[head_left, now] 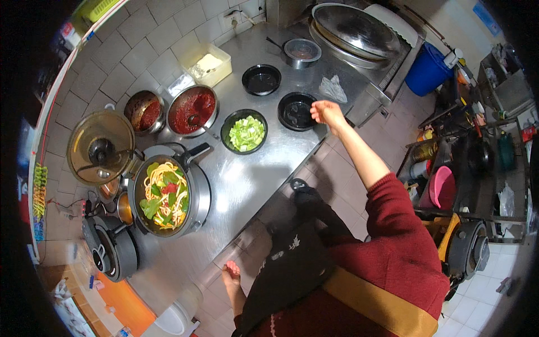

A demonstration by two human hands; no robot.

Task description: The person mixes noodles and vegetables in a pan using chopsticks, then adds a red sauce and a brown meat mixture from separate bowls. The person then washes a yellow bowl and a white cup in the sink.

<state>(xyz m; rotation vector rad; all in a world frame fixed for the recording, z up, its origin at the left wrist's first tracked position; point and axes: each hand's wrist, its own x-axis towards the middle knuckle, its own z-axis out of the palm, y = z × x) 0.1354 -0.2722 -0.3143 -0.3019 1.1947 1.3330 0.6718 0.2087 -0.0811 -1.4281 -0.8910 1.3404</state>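
My right hand (326, 113) is at the right rim of a black plastic bowl (294, 110), its fingers loosely curled; whether they touch the rim I cannot tell. That bowl looks bare inside, as does a second black bowl (261, 80) behind it. To their left, a third black bowl (244, 131) holds chopped pale-green vegetable. Low by the counter's front edge hangs my left hand (231, 271), fingers half bent, with nothing visible in it. A deep electric pan (141, 202) contains noodles (162, 177), green leaves and a dab of red sauce.
Steel bowls of red sauce, one (191, 110) with a ladle, stand along the tiled wall beside a glass lid (101, 147). A powder tub (214, 65), a lidded container (302, 51), a crumpled plastic bag (333, 88) and a large domed lid (358, 29) occupy the back. Another cooker (120, 252) sits front left.
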